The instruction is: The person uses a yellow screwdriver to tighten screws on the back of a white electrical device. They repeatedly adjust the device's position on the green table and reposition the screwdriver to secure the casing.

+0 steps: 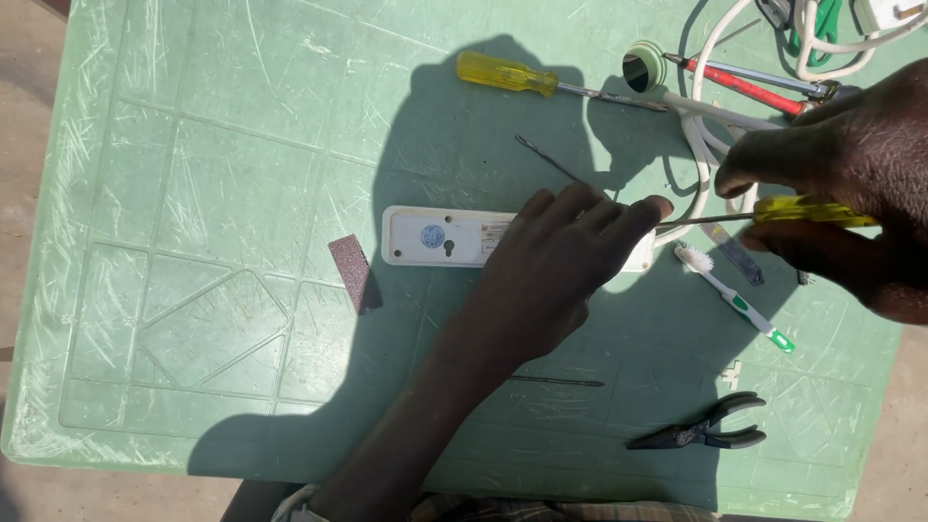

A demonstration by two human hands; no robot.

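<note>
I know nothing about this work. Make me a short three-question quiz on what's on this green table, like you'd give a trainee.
1. True or false: the left hand rests on the white power strip.
2. What does the right hand hold?
A. pliers
B. a yellow-handled screwdriver
C. a toothbrush
3. Fill in: the black pliers lie near the table's ____ right corner, untouched.

Key
1. True; it covers the strip's right part.
2. B; the held screwdriver points its shaft at the strip's end. A second screwdriver lies loose farther up, and the toothbrush lies on the table.
3. Near.
</note>
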